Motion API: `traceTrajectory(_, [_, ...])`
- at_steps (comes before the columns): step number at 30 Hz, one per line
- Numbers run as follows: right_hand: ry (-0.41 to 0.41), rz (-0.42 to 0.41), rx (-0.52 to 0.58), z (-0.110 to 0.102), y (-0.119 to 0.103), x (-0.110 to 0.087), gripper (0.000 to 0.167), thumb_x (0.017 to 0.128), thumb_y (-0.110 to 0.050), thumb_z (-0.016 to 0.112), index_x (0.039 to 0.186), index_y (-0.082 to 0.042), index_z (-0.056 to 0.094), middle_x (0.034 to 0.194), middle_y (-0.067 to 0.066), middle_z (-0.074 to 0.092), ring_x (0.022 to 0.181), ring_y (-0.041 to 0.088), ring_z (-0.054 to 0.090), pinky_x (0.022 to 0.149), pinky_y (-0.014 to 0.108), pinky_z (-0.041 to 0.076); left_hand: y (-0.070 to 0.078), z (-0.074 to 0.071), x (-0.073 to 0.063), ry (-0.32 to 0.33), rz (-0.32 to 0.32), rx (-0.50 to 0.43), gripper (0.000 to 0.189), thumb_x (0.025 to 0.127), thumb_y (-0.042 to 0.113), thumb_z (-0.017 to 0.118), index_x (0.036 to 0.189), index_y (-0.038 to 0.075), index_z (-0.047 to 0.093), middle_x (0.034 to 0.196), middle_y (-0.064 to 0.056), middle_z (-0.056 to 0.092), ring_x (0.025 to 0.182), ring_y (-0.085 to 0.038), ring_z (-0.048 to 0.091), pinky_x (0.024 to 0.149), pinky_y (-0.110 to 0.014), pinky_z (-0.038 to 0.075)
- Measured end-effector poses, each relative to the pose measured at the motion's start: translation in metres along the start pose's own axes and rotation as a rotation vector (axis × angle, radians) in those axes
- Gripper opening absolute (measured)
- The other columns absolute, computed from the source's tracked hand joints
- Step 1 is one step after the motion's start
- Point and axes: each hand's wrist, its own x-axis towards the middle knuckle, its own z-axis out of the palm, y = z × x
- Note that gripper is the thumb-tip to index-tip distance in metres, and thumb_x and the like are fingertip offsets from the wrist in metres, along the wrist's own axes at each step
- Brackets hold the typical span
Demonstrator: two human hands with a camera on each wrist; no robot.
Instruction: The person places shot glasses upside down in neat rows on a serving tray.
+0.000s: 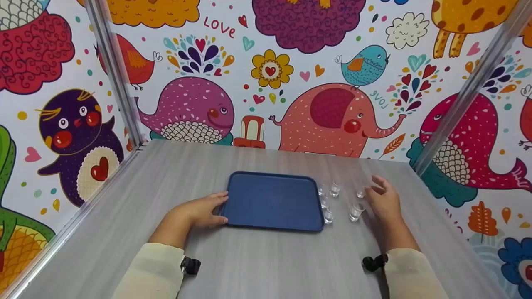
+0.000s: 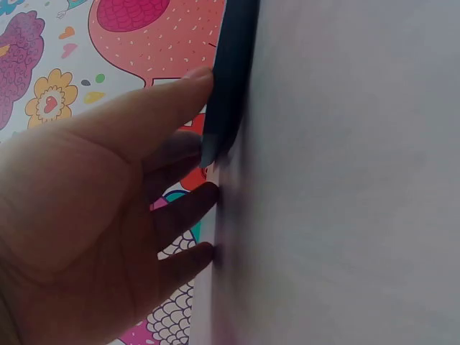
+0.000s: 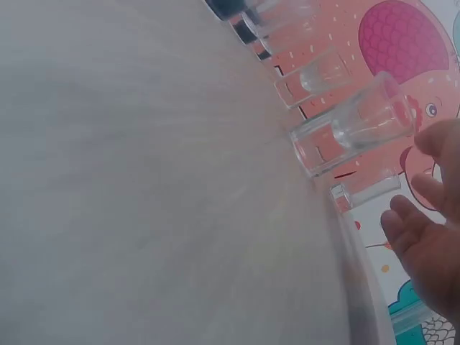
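A blue rectangular tray (image 1: 272,201) lies flat on the table. At its left edge rests my left hand (image 1: 203,211), thumb and fingers spread along the rim; in the left wrist view the thumb (image 2: 176,108) touches the tray's side (image 2: 233,72). My right hand (image 1: 384,199) hovers to the right of the tray with loosely bent fingers and nothing in them. Closest to its fingertips stands a small clear shot glass (image 1: 360,192). A bigger-looking shot glass (image 1: 356,212) stands upright nearer to me, also seen as a clear glass (image 3: 352,126) in the right wrist view.
Several more clear glasses (image 1: 328,216) stand close along the tray's right edge, with another glass (image 1: 335,189) just beyond them. The grey table (image 1: 266,265) meets a cartoon-printed wall (image 1: 249,108) at the back. Metal posts (image 1: 118,79) frame the corners.
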Motion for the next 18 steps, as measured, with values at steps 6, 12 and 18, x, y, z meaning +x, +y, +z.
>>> traceTrajectory(6, [-0.044, 0.065, -0.016, -0.004, 0.008, 0.012, 0.087, 0.103, -0.046, 0.071, 0.171, -0.019, 0.025, 0.176, 0.011, 0.034, 0.159, 0.035, 0.039, 0.128, 0.054, 0.04, 0.001, -0.001, -0.001, -0.002, 0.007, -0.004, 0.081, 0.1, 0.037, 0.075, 0.166, 0.006, 0.039, 0.179, -0.006, 0.029, 0.165, -0.035, 0.028, 0.133, -0.057, 0.027])
traceTrajectory(12, [-0.055, 0.12, -0.061, -0.001, 0.012, 0.021, 0.081, 0.103, -0.039, 0.073, 0.168, -0.012, 0.033, 0.167, 0.018, 0.045, 0.153, 0.038, 0.046, 0.128, 0.054, 0.04, 0.001, -0.001, -0.002, 0.003, 0.016, -0.012, 0.081, 0.1, 0.035, 0.076, 0.165, 0.004, 0.04, 0.178, -0.008, 0.03, 0.165, -0.036, 0.028, 0.133, -0.058, 0.027])
traceTrajectory(18, [-0.02, 0.096, -0.15, 0.003, 0.014, 0.023, 0.065, 0.104, -0.034, 0.071, 0.157, -0.005, 0.049, 0.156, 0.021, 0.057, 0.141, 0.037, 0.054, 0.125, 0.053, 0.043, 0.001, -0.001, -0.002, -0.002, 0.013, -0.008, 0.081, 0.1, 0.036, 0.076, 0.165, 0.005, 0.039, 0.179, -0.006, 0.029, 0.165, -0.036, 0.028, 0.133, -0.059, 0.027])
